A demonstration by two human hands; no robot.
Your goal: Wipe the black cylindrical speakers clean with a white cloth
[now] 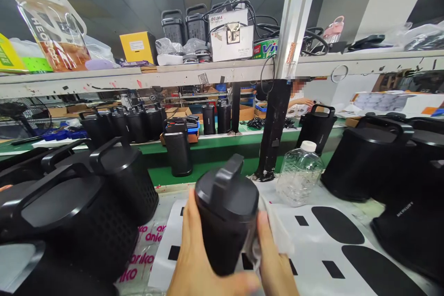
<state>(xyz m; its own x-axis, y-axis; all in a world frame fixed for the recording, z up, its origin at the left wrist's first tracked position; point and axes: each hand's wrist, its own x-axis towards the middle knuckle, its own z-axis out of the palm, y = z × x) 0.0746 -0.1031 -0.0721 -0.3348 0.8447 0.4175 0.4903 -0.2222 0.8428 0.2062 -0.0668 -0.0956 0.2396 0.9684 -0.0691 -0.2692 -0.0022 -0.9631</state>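
A black portable speaker (222,231) with a carry handle on top is held upright, slightly tilted, in front of me. My left hand (197,254) wraps round its left side, the thumb stretched across low in front. On the other side, my right hand (274,254) grips a white cloth (277,229) that lies against the speaker's right side. Below the hands is a white sheet (308,259) with black rectangles and large rounded black pieces on it. The speaker's underside and most of my right fingers are hidden.
Several black speakers (121,180) crowd the left, more (371,157) the right. A clear plastic bottle (301,173) stands beside a black post (274,129). Overhead runs a shelf (173,74) with boxes and a drink jug (52,27). A person's hand (301,101) shows beyond.
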